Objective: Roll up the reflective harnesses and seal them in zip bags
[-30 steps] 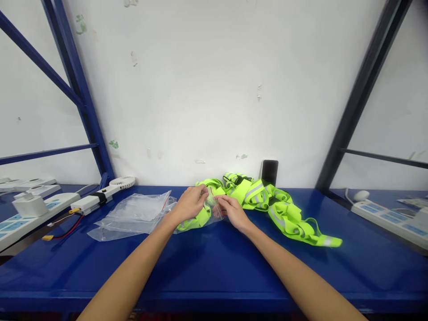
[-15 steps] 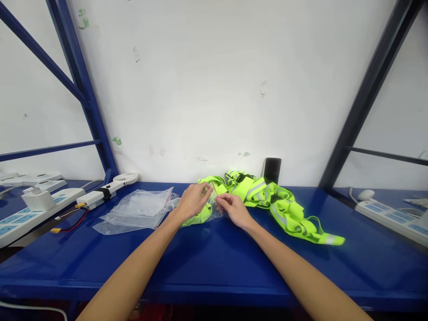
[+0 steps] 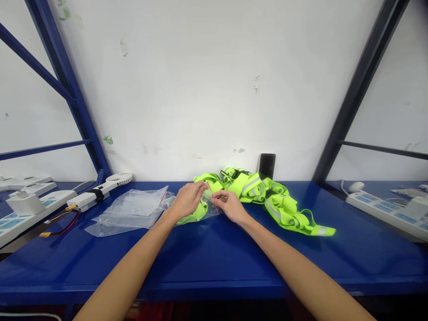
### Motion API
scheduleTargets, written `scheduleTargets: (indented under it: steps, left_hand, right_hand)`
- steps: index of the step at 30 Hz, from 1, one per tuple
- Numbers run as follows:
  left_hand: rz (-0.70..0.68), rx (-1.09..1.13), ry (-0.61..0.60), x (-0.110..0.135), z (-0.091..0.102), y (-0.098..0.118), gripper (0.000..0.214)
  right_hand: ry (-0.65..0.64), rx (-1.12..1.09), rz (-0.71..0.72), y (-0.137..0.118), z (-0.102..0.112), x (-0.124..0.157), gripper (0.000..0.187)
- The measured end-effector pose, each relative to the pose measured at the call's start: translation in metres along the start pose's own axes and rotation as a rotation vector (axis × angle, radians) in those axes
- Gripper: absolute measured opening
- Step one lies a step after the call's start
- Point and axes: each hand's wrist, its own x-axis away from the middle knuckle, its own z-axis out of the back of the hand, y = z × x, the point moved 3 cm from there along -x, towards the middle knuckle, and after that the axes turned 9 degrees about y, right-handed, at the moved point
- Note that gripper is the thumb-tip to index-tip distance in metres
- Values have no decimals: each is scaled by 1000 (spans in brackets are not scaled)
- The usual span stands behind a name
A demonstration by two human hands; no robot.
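My left hand (image 3: 186,201) and my right hand (image 3: 228,206) meet over a small clear zip bag (image 3: 204,209) with a red seal line, stuffed with a folded neon yellow reflective strap. The fingers of both hands pinch the bag's open top edge, thumbs and fingertips pressed together. The bag rests on the blue shelf (image 3: 214,258) near the back wall. Just right of my hands lies a loose heap of neon yellow reflective straps (image 3: 274,203) with grey bands.
A pile of empty clear zip bags (image 3: 130,211) lies left of my hands. Further left are a white handheld fan (image 3: 100,191), a red-and-black cable (image 3: 62,223) and white power strips (image 3: 23,214). A dark phone (image 3: 266,166) leans on the wall. Another power strip (image 3: 384,209) sits right.
My hands stay at the bag's mouth, with fingertips shifting slightly along the seal. The view has drifted a little; nothing else on the shelf has moved.
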Motion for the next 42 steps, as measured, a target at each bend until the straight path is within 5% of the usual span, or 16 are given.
scheduleTargets:
  steps: [42]
  left_hand:
    - [-17, -44, -19, 0, -8, -3, 31]
  right_hand:
    - [76, 52, 31, 0, 0, 4, 23]
